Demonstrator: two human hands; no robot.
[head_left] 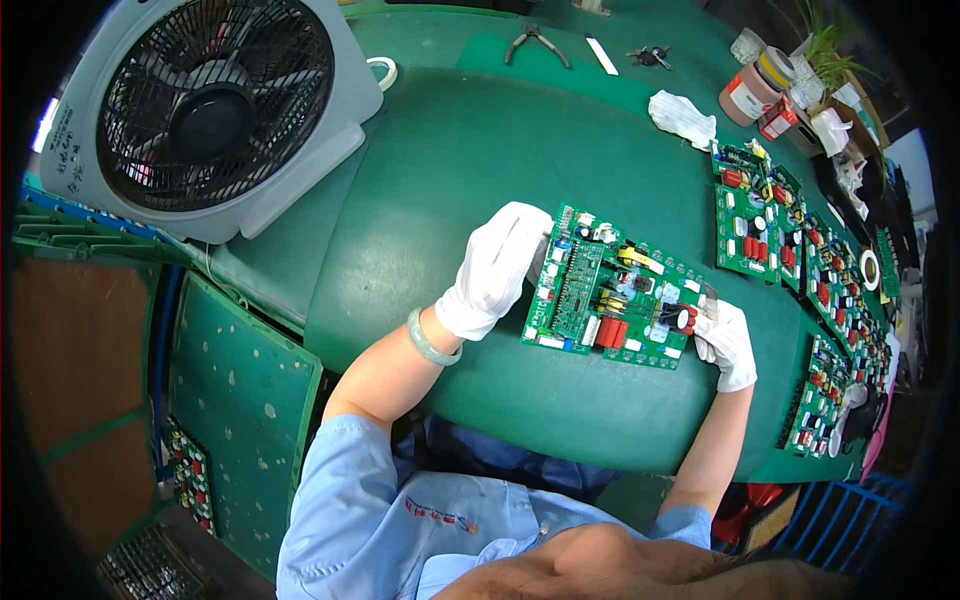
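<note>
Gripping green circuit board (612, 296) at 2 edges: L hand (497, 267); R hand (727, 343); bare mat (450, 160) beyond.

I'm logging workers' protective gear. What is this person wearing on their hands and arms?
Both the left hand and right hand wear white fabric gloves. A pale green bangle circles the left wrist. The forearms are bare; short light blue sleeves end near the elbows.
</note>
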